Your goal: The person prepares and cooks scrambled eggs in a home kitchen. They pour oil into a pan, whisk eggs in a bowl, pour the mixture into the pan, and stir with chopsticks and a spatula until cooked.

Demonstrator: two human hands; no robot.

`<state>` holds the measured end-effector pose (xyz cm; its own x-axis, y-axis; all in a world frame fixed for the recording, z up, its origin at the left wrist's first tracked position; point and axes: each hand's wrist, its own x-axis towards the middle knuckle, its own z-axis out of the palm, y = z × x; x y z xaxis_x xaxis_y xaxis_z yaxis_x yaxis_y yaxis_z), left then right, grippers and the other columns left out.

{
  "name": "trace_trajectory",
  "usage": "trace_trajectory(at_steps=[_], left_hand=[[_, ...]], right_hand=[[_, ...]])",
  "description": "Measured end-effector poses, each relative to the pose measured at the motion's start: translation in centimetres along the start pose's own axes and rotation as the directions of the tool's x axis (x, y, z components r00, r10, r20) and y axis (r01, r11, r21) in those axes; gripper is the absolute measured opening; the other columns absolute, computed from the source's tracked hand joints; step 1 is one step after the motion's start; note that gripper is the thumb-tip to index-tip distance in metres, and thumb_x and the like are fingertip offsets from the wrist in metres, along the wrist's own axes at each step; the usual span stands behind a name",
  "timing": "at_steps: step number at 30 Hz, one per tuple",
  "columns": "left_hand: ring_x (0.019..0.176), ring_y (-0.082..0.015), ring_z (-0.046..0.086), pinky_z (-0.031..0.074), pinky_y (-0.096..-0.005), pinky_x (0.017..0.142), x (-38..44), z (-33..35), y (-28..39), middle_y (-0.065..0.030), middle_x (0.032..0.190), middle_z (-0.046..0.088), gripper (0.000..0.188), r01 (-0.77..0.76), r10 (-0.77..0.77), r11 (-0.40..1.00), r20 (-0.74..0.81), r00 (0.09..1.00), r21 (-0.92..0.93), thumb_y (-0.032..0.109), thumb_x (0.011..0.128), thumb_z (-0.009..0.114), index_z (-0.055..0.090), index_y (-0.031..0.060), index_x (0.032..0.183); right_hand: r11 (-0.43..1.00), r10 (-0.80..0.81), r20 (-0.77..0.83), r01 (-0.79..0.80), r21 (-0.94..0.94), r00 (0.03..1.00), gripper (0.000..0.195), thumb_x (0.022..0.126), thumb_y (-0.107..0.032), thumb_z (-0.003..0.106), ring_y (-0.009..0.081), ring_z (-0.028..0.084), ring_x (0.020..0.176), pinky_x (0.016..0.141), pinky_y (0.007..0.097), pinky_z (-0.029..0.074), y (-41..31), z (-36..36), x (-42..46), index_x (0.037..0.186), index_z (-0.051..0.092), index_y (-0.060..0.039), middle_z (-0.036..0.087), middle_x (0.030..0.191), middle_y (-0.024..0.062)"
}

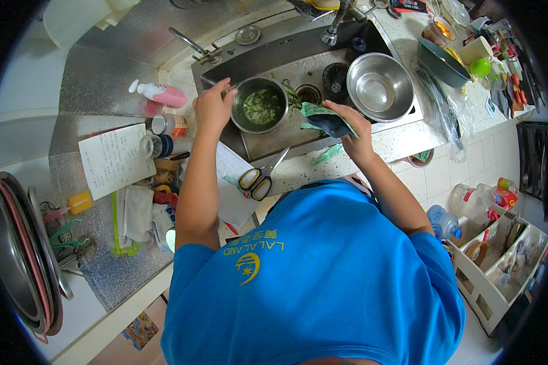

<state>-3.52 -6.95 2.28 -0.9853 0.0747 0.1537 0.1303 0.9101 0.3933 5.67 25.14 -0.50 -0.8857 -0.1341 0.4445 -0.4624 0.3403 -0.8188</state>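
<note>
My left hand (pixel 213 109) is at the left rim of a round metal pot (pixel 283 114), its thumb and fingers closed on that side; the exact grip is partly hidden. Cut green leaves (pixel 261 107) lie in liquid inside the pot, which is in the steel sink (pixel 274 146). My right hand (pixel 358 132) holds a green plastic pouch (pixel 326 119), its mouth spread and its inside dark, over the sink's front edge. Just right of the pot, green stems (pixel 292 96) lie near the drain (pixel 308 93). An empty steel bowl (pixel 380 86) sits at the sink's right end.
Scissors (pixel 261 177) and a torn green strip (pixel 327 155) lie along the front counter edge. A faucet (pixel 329 35) hangs over the sink. Left stand a pink pump bottle (pixel 164 93), jars (pixel 169 124) and a handwritten sheet (pixel 116 157). A dark basin (pixel 443 64) is right.
</note>
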Motion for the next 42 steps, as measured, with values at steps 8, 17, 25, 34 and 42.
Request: trace_trajectory(at_steps=[8,17,25,34,42], left_hand=[[0.092,-0.0321,0.063,0.046,-0.0413,0.082,0.6,-2.3,1.9,-0.013,0.097,0.069,0.021,-0.072,0.049,0.994,-0.251,0.967,-0.082,0.021,0.086,0.064,0.069,0.0112,0.103],[0.088,-0.0296,0.064,0.048,-0.0369,0.08,-1.9,-5.3,7.5,-0.0115,0.095,0.068,0.02,-0.215,0.11,0.916,-0.302,0.947,-0.338,0.011,0.081,0.069,0.069,0.0068,0.1],[0.094,-0.02,0.058,0.041,-0.0373,0.085,-6.0,-6.7,14.8,-0.0017,0.1,0.065,0.023,-0.729,0.708,0.682,-0.195,0.679,-0.063,0.011,0.072,0.071,0.069,0.0097,0.095],[0.087,-0.0195,0.057,0.041,-0.0355,0.075,-6.9,-5.3,16.0,0.0008,0.095,0.063,0.02,-0.709,0.717,0.697,-0.108,0.688,0.107,0.013,0.069,0.067,0.068,0.0108,0.089],[0.075,-0.0164,0.055,0.039,-0.0302,0.063,-7.5,-5.1,16.4,0.0002,0.088,0.061,0.016,-0.757,0.763,0.644,-0.151,0.628,0.105,0.014,0.071,0.065,0.066,0.0087,0.086]], right_hand=[[1.0,-0.018,-0.011,0.018,0.015,1.0,0.062,0.064,0.015,0.065,0.0312,0.063,0.105,0.091,0.0365,0.049,0.2,0.4,0.5,0.122,0.062,-0.0067,0.065,0.116,0.0143],[1.0,-0.02,0.004,0.02,0.024,1.0,0.055,0.071,0.017,0.055,0.029,0.063,0.108,0.096,0.0345,0.047,0.0,1.1,0.8,0.122,0.06,-0.0028,0.065,0.117,0.0155],[0.999,0.0,0.03,-0.001,0.038,1.0,0.064,0.061,0.019,0.046,0.0312,0.061,0.112,0.1,0.0372,0.045,-1.3,1.3,1.3,0.121,0.06,-0.0005,0.065,0.118,0.0155],[1.0,0.015,0.038,-0.015,0.022,0.999,0.062,0.062,0.015,0.052,0.0309,0.061,0.111,0.099,0.0368,0.045,-1.5,1.1,1.0,0.122,0.06,-0.0026,0.065,0.118,0.0147],[0.931,0.172,-0.038,-0.149,0.333,0.984,0.059,0.072,0.009,0.064,0.0247,0.059,0.115,0.1,0.0332,0.043,-0.7,2.9,0.6,0.129,0.055,-0.0035,0.061,0.125,0.0131]])
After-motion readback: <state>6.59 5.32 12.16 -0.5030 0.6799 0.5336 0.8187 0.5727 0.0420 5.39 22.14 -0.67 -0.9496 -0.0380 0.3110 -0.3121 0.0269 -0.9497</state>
